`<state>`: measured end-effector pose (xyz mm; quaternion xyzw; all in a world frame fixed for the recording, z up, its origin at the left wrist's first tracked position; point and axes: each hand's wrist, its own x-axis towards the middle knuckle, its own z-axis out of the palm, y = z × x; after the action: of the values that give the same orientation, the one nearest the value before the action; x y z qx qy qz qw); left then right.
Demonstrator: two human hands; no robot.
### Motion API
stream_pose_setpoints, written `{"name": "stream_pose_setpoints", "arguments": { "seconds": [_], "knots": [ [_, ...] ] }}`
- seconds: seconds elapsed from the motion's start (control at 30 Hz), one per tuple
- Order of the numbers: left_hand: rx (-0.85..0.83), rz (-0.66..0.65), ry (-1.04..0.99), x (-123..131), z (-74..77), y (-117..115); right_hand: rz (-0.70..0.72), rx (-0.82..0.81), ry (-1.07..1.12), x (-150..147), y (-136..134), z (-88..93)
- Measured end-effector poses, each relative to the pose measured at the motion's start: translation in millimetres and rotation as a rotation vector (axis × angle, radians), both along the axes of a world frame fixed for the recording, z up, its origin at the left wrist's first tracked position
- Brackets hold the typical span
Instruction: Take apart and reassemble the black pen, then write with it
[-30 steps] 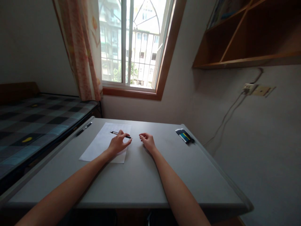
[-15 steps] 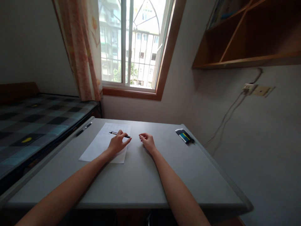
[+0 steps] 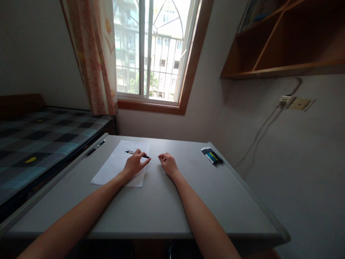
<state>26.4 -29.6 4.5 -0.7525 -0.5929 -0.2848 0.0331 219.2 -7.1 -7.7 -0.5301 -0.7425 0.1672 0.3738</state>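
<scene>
In the head view, your left hand [image 3: 134, 164] is pinching a pen [image 3: 146, 157] over paper [image 3: 111, 167], lower left of frame center. Your right hand [image 3: 169, 164] is holding its fingers curled nearby; whether they are gripping anything is unclear.

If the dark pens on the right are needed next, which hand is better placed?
Probably the right hand: it is nearer the dark pens, while the left hand holds a pen.
</scene>
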Motion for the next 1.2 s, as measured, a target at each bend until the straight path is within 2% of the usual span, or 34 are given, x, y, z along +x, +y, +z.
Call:
{"name": "stream_pose_setpoints", "arguments": {
  "seconds": [0.2,0.57,0.93,1.2],
  "knots": [
    [0.006,-0.005,0.003,-0.2,-0.4,0.1,-0.083,0.007,-0.243,3.2,-4.9,2.5],
    [-0.006,-0.001,-0.008,-0.1,0.3,0.0,-0.039,-0.007,-0.335,2.3,-5.5,3.4],
    [-0.002,0.004,-0.029,0.5,0.5,-1.0,-0.054,0.021,-0.203,2.3,-4.7,1.5],
    [0.007,-0.007,-0.024,0.2,0.3,-0.3,-0.034,0.016,-0.244,2.1,-3.9,1.8]
  ]
}}
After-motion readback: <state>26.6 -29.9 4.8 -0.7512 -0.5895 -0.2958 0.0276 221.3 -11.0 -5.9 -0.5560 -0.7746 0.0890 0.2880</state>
